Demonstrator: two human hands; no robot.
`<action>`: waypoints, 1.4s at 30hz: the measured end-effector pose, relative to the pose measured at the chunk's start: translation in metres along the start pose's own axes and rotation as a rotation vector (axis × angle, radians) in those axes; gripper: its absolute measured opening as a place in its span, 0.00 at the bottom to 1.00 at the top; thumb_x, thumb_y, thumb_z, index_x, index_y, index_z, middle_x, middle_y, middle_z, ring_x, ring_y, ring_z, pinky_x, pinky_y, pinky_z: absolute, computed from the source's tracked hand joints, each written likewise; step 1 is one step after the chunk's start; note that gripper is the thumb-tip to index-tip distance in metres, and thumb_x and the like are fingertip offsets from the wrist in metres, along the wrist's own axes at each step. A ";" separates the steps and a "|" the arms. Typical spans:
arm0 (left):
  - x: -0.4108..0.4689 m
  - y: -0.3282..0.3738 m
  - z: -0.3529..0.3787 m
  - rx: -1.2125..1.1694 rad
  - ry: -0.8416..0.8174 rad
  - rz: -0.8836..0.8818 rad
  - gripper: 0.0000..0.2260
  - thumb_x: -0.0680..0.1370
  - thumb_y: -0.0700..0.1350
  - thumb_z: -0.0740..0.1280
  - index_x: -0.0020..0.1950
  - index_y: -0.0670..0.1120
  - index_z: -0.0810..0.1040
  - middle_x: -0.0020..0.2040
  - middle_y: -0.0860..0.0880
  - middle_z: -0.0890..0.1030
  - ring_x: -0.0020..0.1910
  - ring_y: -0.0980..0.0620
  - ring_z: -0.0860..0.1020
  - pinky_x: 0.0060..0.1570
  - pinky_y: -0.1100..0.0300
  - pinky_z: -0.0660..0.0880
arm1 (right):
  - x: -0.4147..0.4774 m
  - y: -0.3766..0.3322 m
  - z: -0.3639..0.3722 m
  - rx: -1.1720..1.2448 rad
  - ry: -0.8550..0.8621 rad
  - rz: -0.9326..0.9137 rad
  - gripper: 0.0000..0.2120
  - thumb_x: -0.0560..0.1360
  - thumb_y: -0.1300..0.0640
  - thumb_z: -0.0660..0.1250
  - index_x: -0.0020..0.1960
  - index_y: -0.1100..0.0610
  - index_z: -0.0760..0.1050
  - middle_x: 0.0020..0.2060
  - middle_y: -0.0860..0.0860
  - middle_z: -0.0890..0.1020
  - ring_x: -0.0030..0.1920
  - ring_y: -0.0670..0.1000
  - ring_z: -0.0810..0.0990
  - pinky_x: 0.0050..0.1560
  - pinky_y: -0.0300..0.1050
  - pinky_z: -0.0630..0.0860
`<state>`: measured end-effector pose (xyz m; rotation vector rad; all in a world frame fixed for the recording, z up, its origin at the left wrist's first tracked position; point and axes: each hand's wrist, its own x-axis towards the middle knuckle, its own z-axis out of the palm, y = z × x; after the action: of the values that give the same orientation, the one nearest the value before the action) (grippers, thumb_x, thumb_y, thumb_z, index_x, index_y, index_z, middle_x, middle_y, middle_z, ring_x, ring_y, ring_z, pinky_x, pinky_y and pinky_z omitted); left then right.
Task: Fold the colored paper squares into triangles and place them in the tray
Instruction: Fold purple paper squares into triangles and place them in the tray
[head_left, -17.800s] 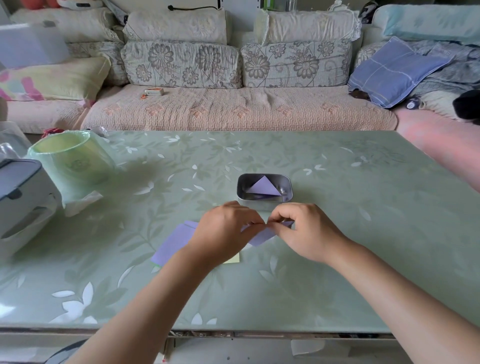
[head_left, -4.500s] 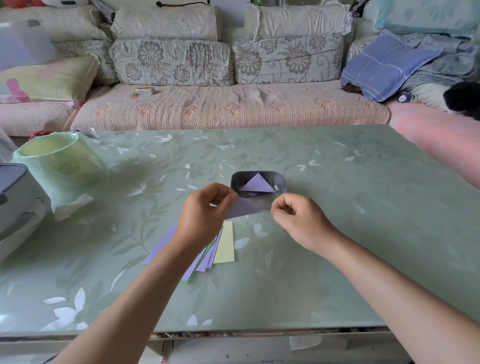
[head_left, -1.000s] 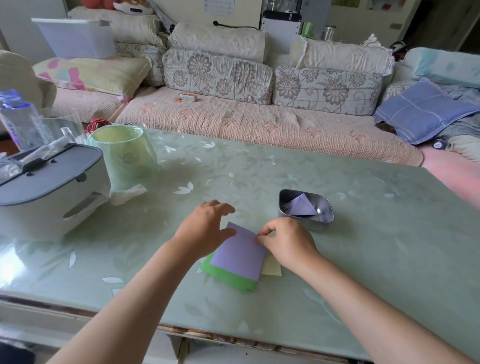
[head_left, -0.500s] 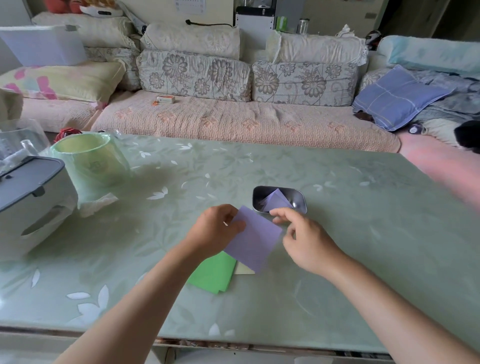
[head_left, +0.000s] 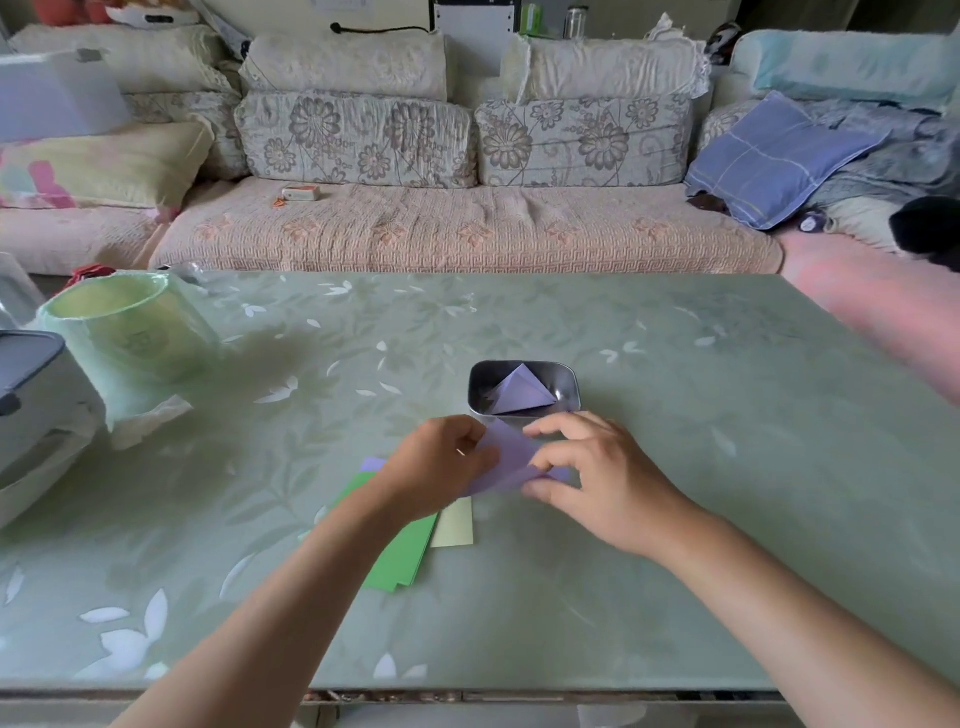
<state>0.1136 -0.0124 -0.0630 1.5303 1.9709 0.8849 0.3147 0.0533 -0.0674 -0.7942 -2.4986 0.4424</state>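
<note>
From the head view, one metal tray (head_left: 570, 387) sits on the table (head_left: 727, 467). It holds a folded purple triangle (head_left: 519, 397); whether a second lies beneath it I cannot tell. One green-lined bin (head_left: 124, 332) stands far left, and I cannot make out what is in it. Just in front of the tray, the left hand (head_left: 441, 467) and right hand (head_left: 602, 478) both pinch one purple sheet (head_left: 506, 462), bent over between them. Half a second ago it was a flat diamond gripped by the left hand alone; the tray's contents look unchanged. Under the hands lie green sheets (head_left: 402, 551), at least two by their stepped edges, one yellow sheet (head_left: 456, 522) and one purple corner (head_left: 373, 464).
</note>
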 end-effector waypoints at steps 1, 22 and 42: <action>0.000 0.001 0.002 -0.004 -0.023 0.012 0.13 0.78 0.47 0.69 0.35 0.47 0.72 0.25 0.58 0.67 0.27 0.57 0.62 0.27 0.66 0.60 | -0.001 0.000 -0.003 0.049 0.000 0.042 0.04 0.72 0.48 0.76 0.42 0.46 0.82 0.60 0.44 0.80 0.60 0.47 0.76 0.62 0.47 0.71; -0.017 0.010 0.014 -0.297 -0.056 0.071 0.09 0.78 0.50 0.70 0.40 0.48 0.82 0.33 0.49 0.83 0.32 0.53 0.71 0.35 0.60 0.67 | 0.000 -0.005 -0.009 0.527 0.017 0.499 0.14 0.70 0.51 0.79 0.52 0.46 0.78 0.35 0.44 0.82 0.33 0.37 0.76 0.40 0.31 0.72; -0.018 0.009 0.031 -0.209 0.124 0.126 0.11 0.80 0.46 0.65 0.44 0.40 0.79 0.32 0.51 0.65 0.34 0.54 0.59 0.34 0.57 0.59 | -0.002 -0.004 -0.008 0.565 0.065 0.476 0.04 0.74 0.57 0.75 0.43 0.48 0.85 0.39 0.50 0.86 0.35 0.43 0.76 0.40 0.38 0.73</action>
<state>0.1464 -0.0220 -0.0774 1.5227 1.8138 1.2241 0.3184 0.0502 -0.0596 -1.1232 -1.9460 1.1949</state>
